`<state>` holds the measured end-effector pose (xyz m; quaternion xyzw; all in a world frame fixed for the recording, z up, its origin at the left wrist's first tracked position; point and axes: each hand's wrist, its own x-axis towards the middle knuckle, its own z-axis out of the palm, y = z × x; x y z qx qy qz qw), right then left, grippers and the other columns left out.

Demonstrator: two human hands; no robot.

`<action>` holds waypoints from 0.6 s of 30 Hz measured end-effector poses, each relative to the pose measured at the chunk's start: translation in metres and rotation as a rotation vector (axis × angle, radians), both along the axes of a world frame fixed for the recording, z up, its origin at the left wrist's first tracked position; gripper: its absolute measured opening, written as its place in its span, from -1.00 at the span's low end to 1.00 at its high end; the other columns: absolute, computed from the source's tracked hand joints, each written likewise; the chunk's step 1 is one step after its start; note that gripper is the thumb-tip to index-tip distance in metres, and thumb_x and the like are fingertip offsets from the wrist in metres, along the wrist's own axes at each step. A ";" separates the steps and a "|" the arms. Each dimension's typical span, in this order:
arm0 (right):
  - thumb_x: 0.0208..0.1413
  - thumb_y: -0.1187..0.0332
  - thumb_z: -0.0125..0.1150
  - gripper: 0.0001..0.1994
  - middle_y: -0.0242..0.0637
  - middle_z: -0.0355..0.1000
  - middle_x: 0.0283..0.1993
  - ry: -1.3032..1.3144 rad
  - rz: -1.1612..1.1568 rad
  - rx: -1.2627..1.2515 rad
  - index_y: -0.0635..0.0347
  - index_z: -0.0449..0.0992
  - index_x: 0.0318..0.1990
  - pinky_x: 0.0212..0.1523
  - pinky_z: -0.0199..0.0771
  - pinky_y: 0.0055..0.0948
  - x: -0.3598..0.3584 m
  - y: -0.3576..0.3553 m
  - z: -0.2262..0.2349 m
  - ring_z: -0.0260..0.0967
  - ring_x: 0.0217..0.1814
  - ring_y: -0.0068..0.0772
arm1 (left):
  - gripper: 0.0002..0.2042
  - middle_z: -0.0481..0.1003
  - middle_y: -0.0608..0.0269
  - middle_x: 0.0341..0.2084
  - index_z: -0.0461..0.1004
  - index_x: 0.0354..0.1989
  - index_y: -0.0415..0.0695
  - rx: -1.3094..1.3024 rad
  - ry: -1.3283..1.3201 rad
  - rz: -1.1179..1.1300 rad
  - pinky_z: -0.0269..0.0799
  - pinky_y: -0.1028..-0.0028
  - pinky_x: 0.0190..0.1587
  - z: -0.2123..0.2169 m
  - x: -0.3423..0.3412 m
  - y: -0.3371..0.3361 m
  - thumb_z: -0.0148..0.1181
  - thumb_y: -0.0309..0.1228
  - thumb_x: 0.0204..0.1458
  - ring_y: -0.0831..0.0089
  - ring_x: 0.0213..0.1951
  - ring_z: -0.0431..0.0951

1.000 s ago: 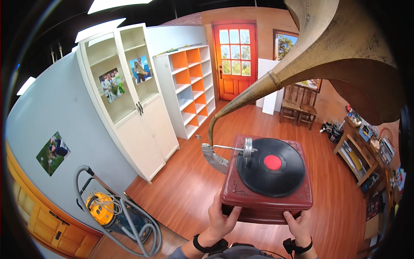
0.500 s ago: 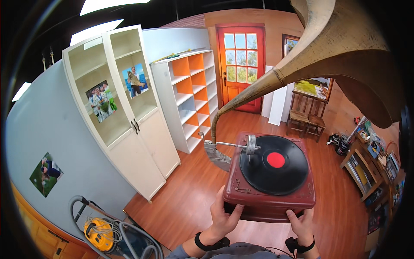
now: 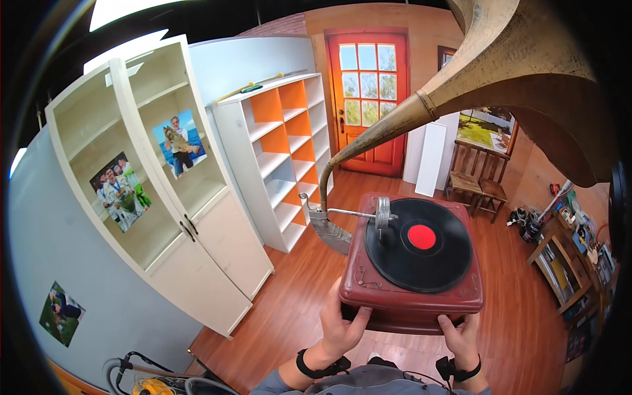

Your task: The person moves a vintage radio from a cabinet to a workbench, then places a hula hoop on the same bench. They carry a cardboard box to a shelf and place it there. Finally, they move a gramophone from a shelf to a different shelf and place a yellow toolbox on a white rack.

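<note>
While the left hand (image 3: 340, 326) grips the near left corner of the record player (image 3: 408, 299) and the right hand (image 3: 461, 339) grips the near right, it is held up above the wooden floor (image 3: 517, 309); how far each grip reaches underneath is hidden. Since both hold only the near side and the big horn (image 3: 507, 72) rises toward the right, its weight could tip everything. Such a tilt could slide the record (image 3: 431, 270) or jolt the metal arm (image 3: 382, 214) above it.

I see a pale blue wall (image 3: 56, 243), a tall cream cabinet (image 3: 214, 260), white-and-orange shelves (image 3: 270, 139), a glazed orange-red door (image 3: 368, 99), wooden chairs (image 3: 465, 183) and reddish plank floor (image 3: 293, 299) under bright ceiling lights (image 3: 128, 12).
</note>
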<state>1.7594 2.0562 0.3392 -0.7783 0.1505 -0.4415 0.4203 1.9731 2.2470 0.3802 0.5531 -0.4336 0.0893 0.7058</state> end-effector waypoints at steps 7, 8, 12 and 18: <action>0.10 0.52 0.34 -0.46 -0.20 0.43 0.10 -0.005 0.092 0.048 0.27 0.29 0.24 0.19 0.38 -0.34 0.134 -0.114 -0.016 0.40 0.12 -0.37 | -0.46 0.58 0.00 -0.08 0.26 0.27 -0.38 0.002 -0.024 0.077 0.47 0.38 0.02 -0.008 0.122 -0.099 0.30 -0.52 0.14 0.28 -0.07 0.60; 0.10 0.52 0.34 -0.45 -0.20 0.43 0.11 -0.020 0.096 0.031 0.27 0.29 0.24 0.19 0.38 -0.33 0.155 -0.129 -0.019 0.40 0.12 -0.37 | -0.46 0.58 0.00 -0.07 0.26 0.27 -0.38 0.001 -0.028 0.089 0.47 0.38 0.02 -0.013 0.142 -0.114 0.31 -0.52 0.14 0.28 -0.07 0.61; 0.10 0.50 0.36 -0.44 -0.18 0.43 0.12 -0.087 0.135 -0.008 0.28 0.28 0.25 0.21 0.36 -0.32 0.242 -0.197 -0.004 0.40 0.14 -0.35 | -0.44 0.58 -0.01 -0.07 0.27 0.28 -0.38 -0.013 -0.063 0.147 0.48 0.38 0.03 -0.004 0.218 -0.179 0.33 -0.50 0.13 0.27 -0.06 0.61; 0.10 0.46 0.39 -0.42 -0.19 0.42 0.13 -0.105 0.201 -0.003 0.29 0.27 0.26 0.22 0.36 -0.30 0.351 -0.292 0.010 0.39 0.16 -0.35 | -0.42 0.59 -0.03 -0.08 0.25 0.29 -0.39 -0.053 -0.047 0.172 0.48 0.37 0.04 0.009 0.315 -0.262 0.33 -0.47 0.14 0.27 -0.06 0.62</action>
